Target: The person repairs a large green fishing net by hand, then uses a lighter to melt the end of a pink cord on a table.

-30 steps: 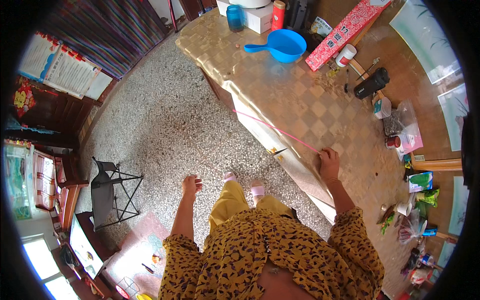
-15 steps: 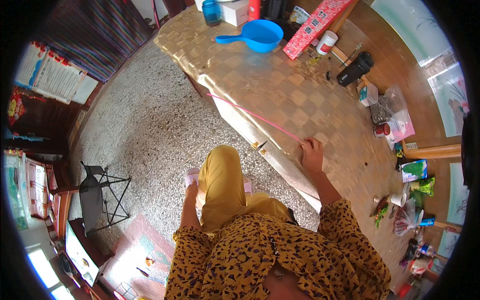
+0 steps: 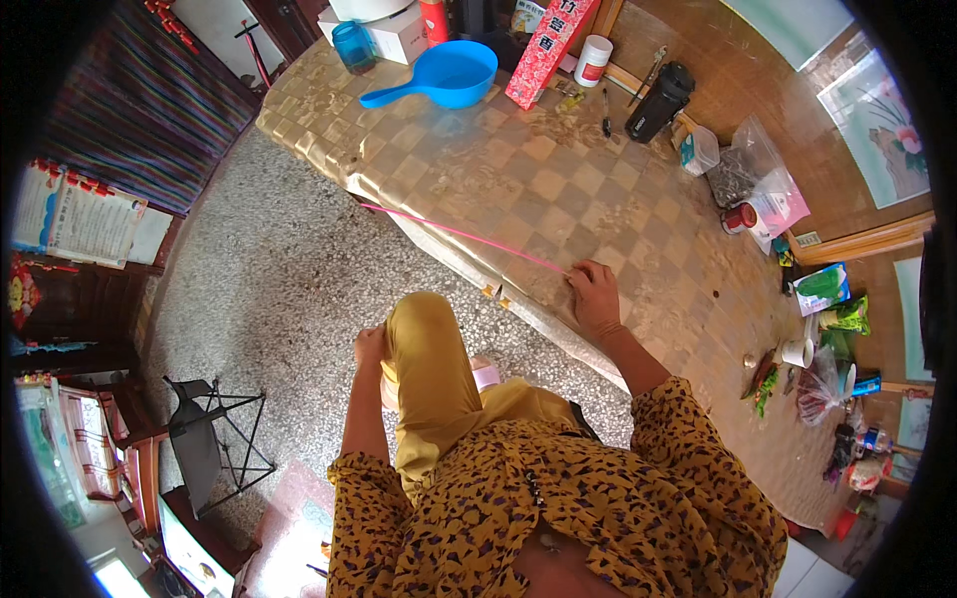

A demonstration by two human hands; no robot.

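A long thin pink stick (image 3: 464, 234), slightly bowed, reaches from my right hand (image 3: 596, 297) leftward along the near side of the table. The fingertips of that hand pinch its right end, low over the patterned cloth. The stick's far left tip extends to the table's edge. Beside my raised knee in mustard trousers (image 3: 424, 339), my left hand (image 3: 370, 345) is closed with its fingers curled. Whatever lies inside those fingers, if anything, is hidden.
A blue dipper (image 3: 454, 78), a blue jar (image 3: 353, 48) and a red patterned box (image 3: 546, 55) stand at the table's far end. A black bottle (image 3: 660, 102) lies along the right side, near several bags and packets. A folding stool (image 3: 204, 444) stands on the floor at left.
My left hand has risen from low beside the leg to the side of the knee. The view has shifted, so the table's things sit further left. My right hand still pinches the stick.
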